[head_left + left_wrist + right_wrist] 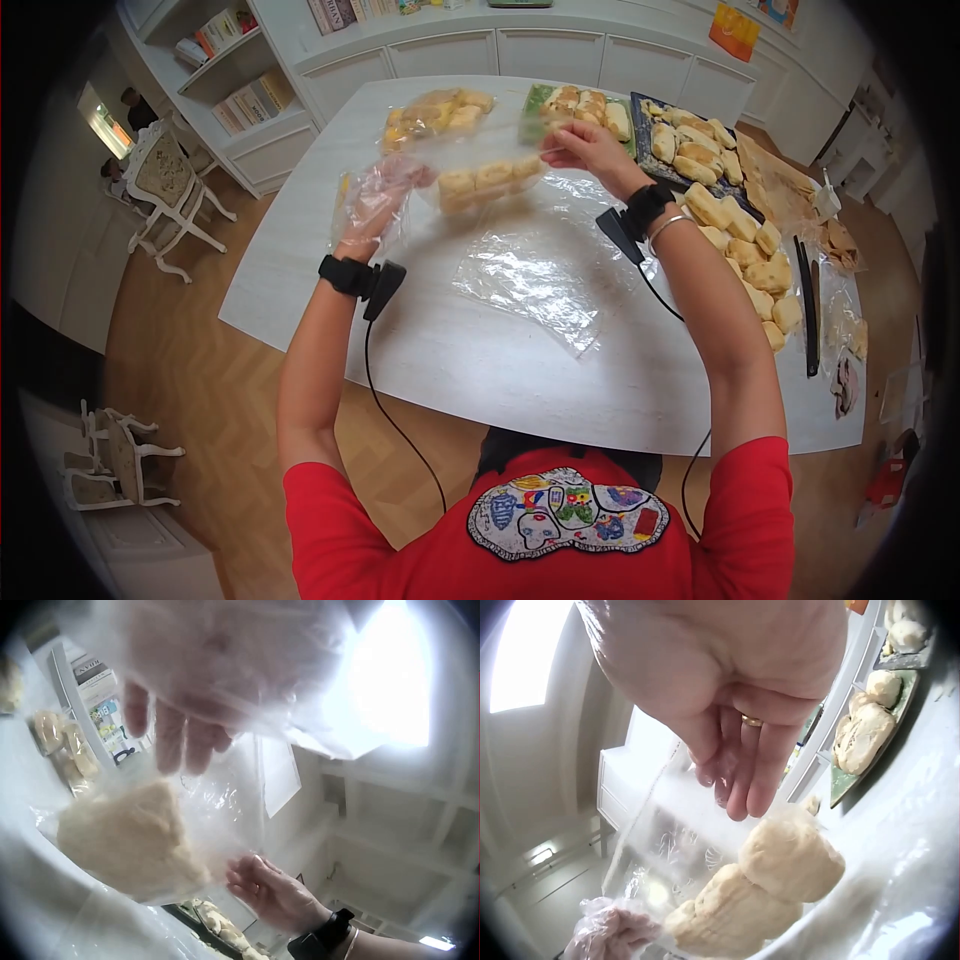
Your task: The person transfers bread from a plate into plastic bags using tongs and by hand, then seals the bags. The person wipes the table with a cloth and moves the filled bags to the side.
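A clear plastic bag [487, 186] with several pale bread rolls [495, 174] inside is stretched between both hands over the table. My left hand [388, 190] wears a loose transparent plastic glove and grips the bag's left side. At the opposite top corner, my bare right hand [590, 155] pinches the bag's edge between thumb and fingers. From the right wrist view, the rolls [739, 911] sit low in the bag, below the right fingertips [746, 806]. Another flat clear bag [530, 270] lies on the table beneath.
Bagged rolls [440, 112] lie at the table's far left. A green tray [540, 98] and a dark tray [655, 170] hold more rolls at the back right. Loose rolls [765, 275] are piled on the right, beside long black tongs [806, 310]. White chairs [165, 175] stand left.
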### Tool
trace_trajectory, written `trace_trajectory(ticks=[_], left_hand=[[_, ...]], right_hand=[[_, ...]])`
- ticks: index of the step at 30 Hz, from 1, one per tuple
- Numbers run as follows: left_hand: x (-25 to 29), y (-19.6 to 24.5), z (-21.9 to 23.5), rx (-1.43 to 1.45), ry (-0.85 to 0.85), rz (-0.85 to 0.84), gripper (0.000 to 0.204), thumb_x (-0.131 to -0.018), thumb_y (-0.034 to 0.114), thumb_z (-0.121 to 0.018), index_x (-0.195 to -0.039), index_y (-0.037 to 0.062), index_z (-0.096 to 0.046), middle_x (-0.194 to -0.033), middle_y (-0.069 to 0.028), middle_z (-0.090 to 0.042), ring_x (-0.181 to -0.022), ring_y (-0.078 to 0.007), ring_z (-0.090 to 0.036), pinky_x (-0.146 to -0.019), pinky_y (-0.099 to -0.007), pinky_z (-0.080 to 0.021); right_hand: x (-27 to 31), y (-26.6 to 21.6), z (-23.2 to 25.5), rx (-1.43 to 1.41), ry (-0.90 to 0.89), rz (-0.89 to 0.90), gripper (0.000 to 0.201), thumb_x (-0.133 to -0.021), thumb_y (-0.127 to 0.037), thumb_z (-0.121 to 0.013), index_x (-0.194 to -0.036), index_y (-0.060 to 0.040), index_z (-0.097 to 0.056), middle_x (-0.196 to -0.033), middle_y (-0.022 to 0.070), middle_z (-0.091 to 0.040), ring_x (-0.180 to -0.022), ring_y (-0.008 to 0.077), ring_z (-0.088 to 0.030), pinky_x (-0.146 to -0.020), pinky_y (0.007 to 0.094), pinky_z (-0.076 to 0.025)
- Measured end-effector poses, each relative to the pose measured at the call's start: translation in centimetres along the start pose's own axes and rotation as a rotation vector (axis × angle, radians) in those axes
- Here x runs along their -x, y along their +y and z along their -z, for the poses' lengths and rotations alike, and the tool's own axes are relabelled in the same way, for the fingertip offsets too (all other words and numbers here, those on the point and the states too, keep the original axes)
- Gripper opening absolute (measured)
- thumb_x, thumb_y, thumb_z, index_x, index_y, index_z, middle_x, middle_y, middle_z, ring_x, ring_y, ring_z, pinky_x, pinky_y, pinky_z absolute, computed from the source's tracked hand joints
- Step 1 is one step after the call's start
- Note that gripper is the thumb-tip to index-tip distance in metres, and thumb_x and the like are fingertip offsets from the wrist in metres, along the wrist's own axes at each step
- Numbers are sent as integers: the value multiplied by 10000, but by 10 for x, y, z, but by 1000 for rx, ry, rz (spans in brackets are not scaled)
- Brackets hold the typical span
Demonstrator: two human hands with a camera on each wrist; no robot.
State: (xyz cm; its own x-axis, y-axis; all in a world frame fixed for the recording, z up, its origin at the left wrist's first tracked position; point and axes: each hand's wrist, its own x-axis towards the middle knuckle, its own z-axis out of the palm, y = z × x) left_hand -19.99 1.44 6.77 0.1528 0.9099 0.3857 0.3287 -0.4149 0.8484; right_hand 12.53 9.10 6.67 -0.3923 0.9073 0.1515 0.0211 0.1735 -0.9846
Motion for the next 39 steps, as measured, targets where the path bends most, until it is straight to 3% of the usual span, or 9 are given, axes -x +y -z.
trace_trajectory(ticks=[4,16,18,19,21,24,27,29,39], left_hand=[[39,-14,-15,127,-140,84,217,-932,185,-585,-1018,-6,-641,-955,-105,-683,-951,-188,-626,-924,-315,-447],[74,-28,-48,466,-150,657,111,-913,125,-582,-962,25,-572,-832,-63,-638,-773,-178,-655,-716,-312,-522],[71,-13,-41,-385,-270,468,117,-902,124,-586,-981,38,-573,-886,-77,-635,-765,-226,-638,-730,-354,-512],[70,-6,-40,-387,-269,468,117,-902,124,-586,-981,38,-573,-886,-77,-635,-765,-226,-638,-730,-354,-512],[66,9,-41,-788,36,-71,201,-893,193,-607,-1026,44,-582,-976,-104,-631,-850,-270,-615,-768,-394,-494],[48,44,-62,-693,129,-482,344,-894,289,-607,-1121,32,-583,-1075,-141,-617,-985,-288,-588,-844,-383,-486],[47,46,-104,-590,-125,-457,507,-835,215,-658,-1298,69,-511,-1225,-163,-561,-1112,-343,-555,-924,-427,-447],[43,21,-134,-1017,-230,-586,583,-826,220,-650,-1351,47,-465,-1244,-195,-532,-1103,-364,-546,-927,-450,-435],[33,-15,-129,-1211,-250,-471,537,-858,111,-530,-1380,43,-422,-1036,-163,-545,-884,-310,-595,-723,-416,-498]], right_hand=[[34,15,5,16,-94,-95,271,-1002,-259,-526,-1064,-6,-601,-1033,101,-660,-951,166,-670,-882,290,-551],[53,68,-7,192,111,-429,163,-833,-142,-647,-764,4,-622,-638,60,-595,-531,149,-582,-491,283,-491],[52,71,-6,184,124,-436,155,-819,-121,-646,-737,5,-610,-626,64,-589,-518,154,-575,-480,288,-486],[50,69,-7,177,137,-442,151,-805,-101,-645,-709,6,-597,-614,68,-583,-505,158,-567,-469,293,-481],[49,66,-6,160,132,-457,142,-798,-87,-638,-702,7,-593,-614,71,-580,-507,162,-567,-467,295,-481],[49,60,-7,137,130,-496,128,-789,-67,-632,-696,10,-589,-609,77,-571,-507,170,-566,-464,298,-483],[46,58,-7,137,125,-542,118,-785,-59,-637,-702,11,-591,-619,79,-570,-514,176,-570,-471,296,-499],[46,57,-7,141,123,-566,114,-785,-58,-641,-708,12,-594,-633,78,-576,-521,177,-574,-479,295,-513],[34,60,3,-151,86,-691,67,-872,-81,-645,-824,-52,-609,-734,4,-571,-626,82,-557,-579,220,-551]])
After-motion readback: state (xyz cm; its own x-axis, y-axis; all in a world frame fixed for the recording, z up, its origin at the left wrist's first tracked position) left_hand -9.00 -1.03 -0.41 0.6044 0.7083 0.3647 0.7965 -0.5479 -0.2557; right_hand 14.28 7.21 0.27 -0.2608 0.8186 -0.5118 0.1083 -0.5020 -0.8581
